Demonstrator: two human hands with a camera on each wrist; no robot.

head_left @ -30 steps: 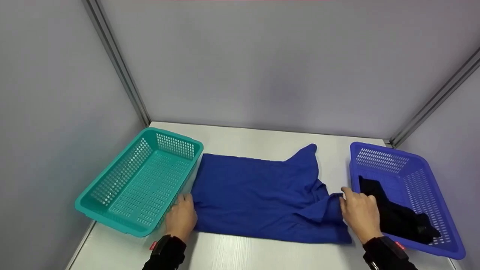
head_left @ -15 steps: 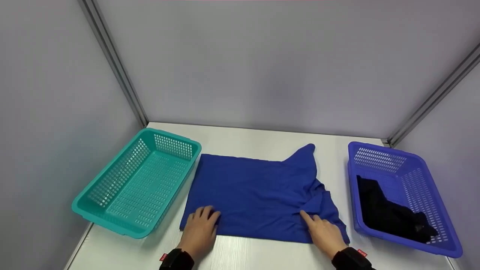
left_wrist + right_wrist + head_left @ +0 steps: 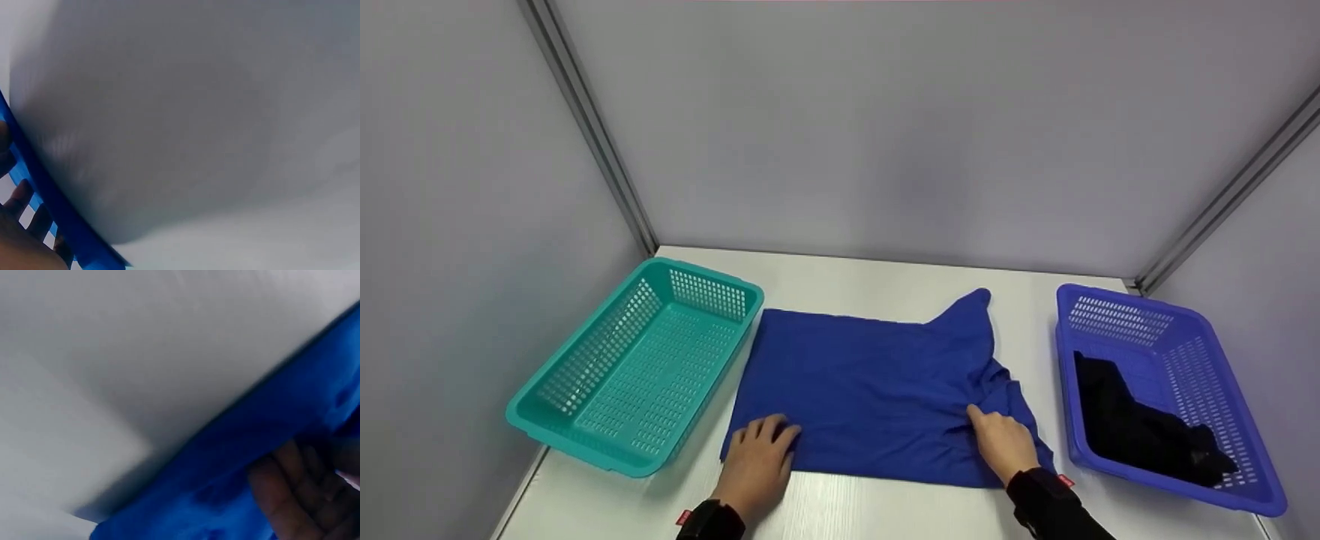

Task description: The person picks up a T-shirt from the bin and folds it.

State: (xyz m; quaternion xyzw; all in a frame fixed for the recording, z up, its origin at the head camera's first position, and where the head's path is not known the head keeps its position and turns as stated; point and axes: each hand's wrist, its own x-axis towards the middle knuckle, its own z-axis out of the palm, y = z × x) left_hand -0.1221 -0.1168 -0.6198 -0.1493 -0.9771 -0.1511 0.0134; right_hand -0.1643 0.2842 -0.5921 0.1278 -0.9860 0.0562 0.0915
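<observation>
Clearly, the right hand point(image 3: 1006, 446) has its fingers curled in and grips a bunched bit of the blue cloth point(image 3: 847, 375) toward its right end. The left hand point(image 3: 757, 461) rests on the near left corner, its fingers loosely bent, a little spread and holding nothing.

The cloth lies on the white table point(image 3: 847, 510) between the hands and the far edge: plain and fairly smooth at the left, creased and puckered at the right, with a pointed part jutting out at the far right. Left of it sits the teal basket point(image 3: 660, 360); to the right, the purple basket point(image 3: 1192, 360) contains black fabric point(image 3: 1147, 431).

Half a second ago the right index finger pointed straight along a folded flap; now that flap shows less. A second ago the hands were farther apart, near the two baskets.
</observation>
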